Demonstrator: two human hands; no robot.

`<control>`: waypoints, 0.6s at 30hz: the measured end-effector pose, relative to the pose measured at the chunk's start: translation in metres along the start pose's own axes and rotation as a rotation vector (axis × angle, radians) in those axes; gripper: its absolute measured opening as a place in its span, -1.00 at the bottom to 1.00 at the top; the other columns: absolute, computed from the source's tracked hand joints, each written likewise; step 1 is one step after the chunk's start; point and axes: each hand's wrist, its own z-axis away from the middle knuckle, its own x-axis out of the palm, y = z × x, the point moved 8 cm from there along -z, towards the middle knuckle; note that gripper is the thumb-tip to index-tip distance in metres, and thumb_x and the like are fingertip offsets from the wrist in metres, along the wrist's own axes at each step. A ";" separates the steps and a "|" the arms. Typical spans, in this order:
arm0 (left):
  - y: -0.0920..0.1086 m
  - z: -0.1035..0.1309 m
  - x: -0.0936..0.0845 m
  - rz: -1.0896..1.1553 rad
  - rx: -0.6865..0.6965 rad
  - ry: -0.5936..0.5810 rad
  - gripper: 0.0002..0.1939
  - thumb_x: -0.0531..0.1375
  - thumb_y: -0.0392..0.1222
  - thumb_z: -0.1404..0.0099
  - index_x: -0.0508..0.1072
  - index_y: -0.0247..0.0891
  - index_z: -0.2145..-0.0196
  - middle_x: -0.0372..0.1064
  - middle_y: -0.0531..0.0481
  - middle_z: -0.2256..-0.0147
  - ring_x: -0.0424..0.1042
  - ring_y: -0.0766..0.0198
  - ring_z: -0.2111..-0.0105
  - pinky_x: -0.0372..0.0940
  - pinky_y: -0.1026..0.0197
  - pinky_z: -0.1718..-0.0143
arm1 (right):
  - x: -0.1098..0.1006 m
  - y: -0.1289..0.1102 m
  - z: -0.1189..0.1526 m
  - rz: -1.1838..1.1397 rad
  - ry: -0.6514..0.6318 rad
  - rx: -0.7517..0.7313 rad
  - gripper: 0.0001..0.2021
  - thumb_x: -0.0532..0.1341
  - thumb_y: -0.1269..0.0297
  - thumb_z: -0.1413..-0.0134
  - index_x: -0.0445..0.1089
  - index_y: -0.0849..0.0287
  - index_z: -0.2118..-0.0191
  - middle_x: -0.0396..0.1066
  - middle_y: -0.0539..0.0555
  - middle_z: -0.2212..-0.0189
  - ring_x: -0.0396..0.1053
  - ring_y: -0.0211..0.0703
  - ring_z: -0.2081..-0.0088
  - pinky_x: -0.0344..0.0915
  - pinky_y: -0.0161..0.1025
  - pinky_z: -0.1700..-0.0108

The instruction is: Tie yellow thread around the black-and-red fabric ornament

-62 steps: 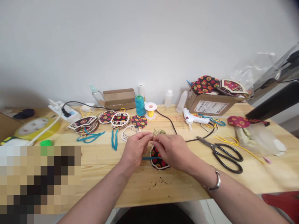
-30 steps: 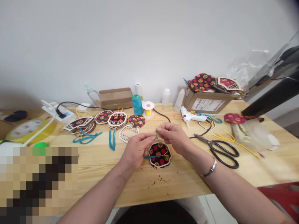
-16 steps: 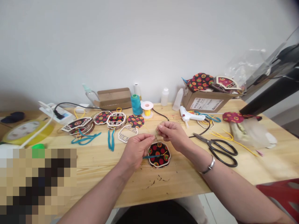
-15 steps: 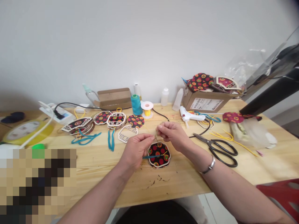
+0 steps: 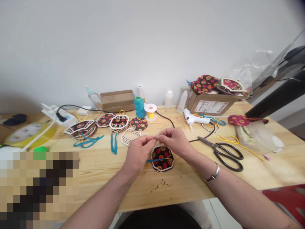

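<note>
My left hand (image 5: 140, 150) and my right hand (image 5: 175, 140) meet fingertip to fingertip above an ornament (image 5: 163, 165) of dark flower-dotted fabric in a pale scalloped frame. Both pinch a thin yellowish cord (image 5: 165, 127), which loops out behind the right fingers and runs down toward the ornament's top edge. What the fingertips do with it is too small to make out. A blue strand and a short yellow end lie across the ornament's face. Left of it, just beyond my left hand, is a bare cut-out lattice frame (image 5: 128, 139).
Black-handled scissors (image 5: 227, 152) lie on the right, below a white glue gun (image 5: 195, 119). Behind my hands stand a blue thread cone (image 5: 139, 108) and a yellow cord spool (image 5: 151, 112). Finished ornaments (image 5: 119, 122) lie left; a cardboard box (image 5: 209, 102) stands back right.
My right hand has come down and slightly left, bringing its fingertips against those of my left hand. The ornament stays on the table.
</note>
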 end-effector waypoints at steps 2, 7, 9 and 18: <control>0.001 0.001 0.000 -0.030 0.017 0.002 -0.81 0.29 -0.08 -0.01 0.55 -0.27 0.49 0.20 0.15 0.73 0.05 0.45 0.70 -0.07 0.34 0.66 | 0.001 0.001 0.000 -0.013 0.007 -0.007 -0.76 0.26 0.17 0.13 0.34 0.25 0.58 0.20 -0.08 0.68 0.06 -0.39 0.61 0.02 -0.38 0.57; 0.002 0.002 0.001 -0.040 0.018 0.001 -0.79 0.29 -0.06 -0.03 0.54 -0.28 0.50 0.19 0.16 0.72 0.01 0.47 0.70 -0.08 0.35 0.67 | 0.001 0.001 0.001 0.020 0.023 -0.059 -0.81 0.21 0.24 0.07 0.32 0.23 0.57 0.20 -0.09 0.68 0.07 -0.37 0.60 0.06 -0.36 0.53; 0.000 0.002 0.002 -0.002 -0.006 -0.003 -0.79 0.30 -0.07 -0.01 0.54 -0.29 0.50 0.20 0.15 0.71 0.02 0.47 0.70 -0.07 0.35 0.67 | 0.001 -0.002 0.002 0.061 0.030 -0.114 -0.82 0.18 0.27 0.03 0.32 0.22 0.56 0.22 -0.08 0.66 0.10 -0.35 0.58 0.08 -0.35 0.49; -0.011 0.002 0.014 0.237 -0.165 -0.137 -0.76 0.34 -0.09 0.07 0.51 -0.33 0.51 0.12 0.18 0.73 -0.01 0.53 0.73 -0.12 0.40 0.72 | 0.000 -0.008 -0.001 0.058 -0.006 -0.220 -0.75 0.11 0.28 -0.04 0.23 0.20 0.61 0.17 -0.08 0.64 0.10 -0.34 0.53 0.07 -0.35 0.44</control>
